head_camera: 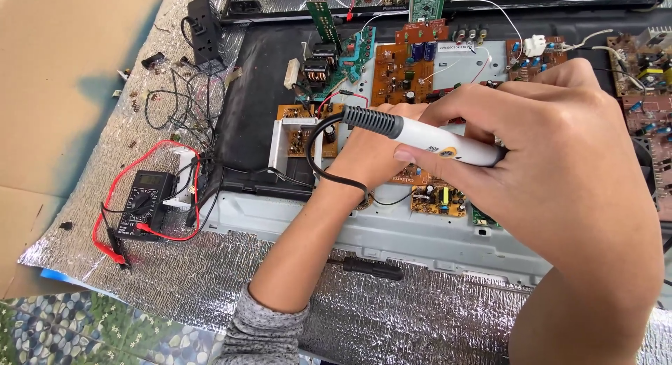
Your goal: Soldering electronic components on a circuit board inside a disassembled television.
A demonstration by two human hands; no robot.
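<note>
Soldering iron (420, 137) in play, white barrel with a ribbed dark collar at the cord end, lying across the middle of the view above the circuit boards. Right hand (560, 162) has its grip clenched round the barrel, thumb along the near side, fingers wrapped over the top, pen-style. Its tip is hidden behind that hand, so I cannot tell whether it touches anything. Left hand (371, 155) sits underneath, down on the orange circuit board (437, 197); whether its grip holds anything I cannot tell, the fingers are covered.

The iron looks light and rigid, a smooth plastic body, best held where the hand has it now, on the white shaft and well back from the working end. Its black cord (318, 158) loops stiffly off the collar and may tug a little. The boards look thin and fragile, studded with small parts.

Off to the left on the silver foil surface (210, 281) rests a black multimeter (145, 204) with red leads curling around it.
</note>
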